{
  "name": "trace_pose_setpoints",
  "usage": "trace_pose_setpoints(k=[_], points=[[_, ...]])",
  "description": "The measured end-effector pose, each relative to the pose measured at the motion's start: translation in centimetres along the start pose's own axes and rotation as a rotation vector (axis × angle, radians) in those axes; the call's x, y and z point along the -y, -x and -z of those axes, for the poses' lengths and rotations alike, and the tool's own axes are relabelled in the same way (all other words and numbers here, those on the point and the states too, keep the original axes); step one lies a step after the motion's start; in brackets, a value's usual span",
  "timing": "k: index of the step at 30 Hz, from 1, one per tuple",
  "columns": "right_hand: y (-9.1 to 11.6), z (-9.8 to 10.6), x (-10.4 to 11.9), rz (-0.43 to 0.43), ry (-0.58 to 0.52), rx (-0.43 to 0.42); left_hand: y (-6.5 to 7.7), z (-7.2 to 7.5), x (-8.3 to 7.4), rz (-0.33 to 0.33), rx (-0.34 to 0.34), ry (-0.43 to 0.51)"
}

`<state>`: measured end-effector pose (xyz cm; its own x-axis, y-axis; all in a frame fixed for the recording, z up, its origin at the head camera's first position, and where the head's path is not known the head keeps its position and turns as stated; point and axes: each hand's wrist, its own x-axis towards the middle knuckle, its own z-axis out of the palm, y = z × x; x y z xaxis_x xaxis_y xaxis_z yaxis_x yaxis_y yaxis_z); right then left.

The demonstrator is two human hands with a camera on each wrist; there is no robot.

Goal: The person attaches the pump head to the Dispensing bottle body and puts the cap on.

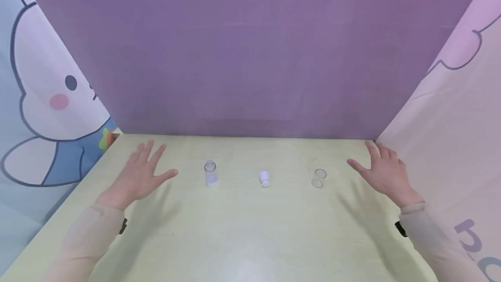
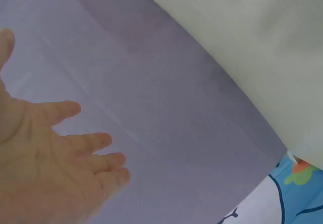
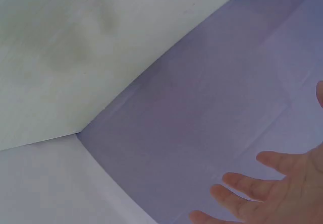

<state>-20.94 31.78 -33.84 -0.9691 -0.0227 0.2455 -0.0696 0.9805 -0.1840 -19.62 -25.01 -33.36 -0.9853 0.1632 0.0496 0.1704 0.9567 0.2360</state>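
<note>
Three small items stand in a row across the table. On the left is a clear, bottle-like container [image 1: 210, 173] with a dark ring near its top and something whitish at its bottom. A small white piece, perhaps a little bottle [image 1: 264, 177], is in the middle. To the right is a clear, cup-like glass piece [image 1: 318, 178]. My left hand [image 1: 138, 175] hovers left of the row with fingers spread, touching nothing. Likewise my right hand [image 1: 385, 171] is spread in the air to the right, nearest the clear cup-like piece. Both palms show in the wrist views.
The pale tabletop [image 1: 242, 229] ends at a purple backdrop [image 1: 258, 55] behind the row. A cloth with a cartoon print [image 1: 58, 77] hangs on the left, and a pinkish-white cloth [image 1: 462, 142] hangs on the right.
</note>
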Motion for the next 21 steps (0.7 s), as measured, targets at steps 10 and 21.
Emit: trace_pose_setpoints(k=[10, 21], points=[[0.8, 1.1, 2.5, 0.116, -0.053, -0.097, 1.6, 0.1, -1.5, -0.015, -0.078, 0.081], [1.7, 1.5, 5.5, 0.164, -0.093, -0.169, 1.9, -0.5, -2.2, -0.055, -0.197, 0.176]])
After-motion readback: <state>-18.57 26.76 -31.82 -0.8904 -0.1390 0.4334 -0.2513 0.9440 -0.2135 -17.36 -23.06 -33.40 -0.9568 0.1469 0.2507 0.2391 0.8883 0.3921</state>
